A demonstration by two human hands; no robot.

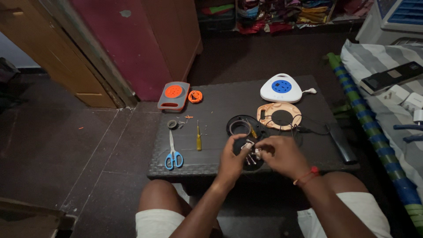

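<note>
Over the woven dark table (211,165), both hands' (232,158) (282,155) grip pinches a small metal part (252,147) above a round black plastic casing (246,132).

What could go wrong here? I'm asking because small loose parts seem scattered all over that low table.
Both hands, left hand and right hand, pinch a small metal part over the black round base; if it slips it may vanish in dim light. The tiny screws lie loose and could roll off the table. The scissors sit near the front edge, likely to be knocked onto the floor.
</note>
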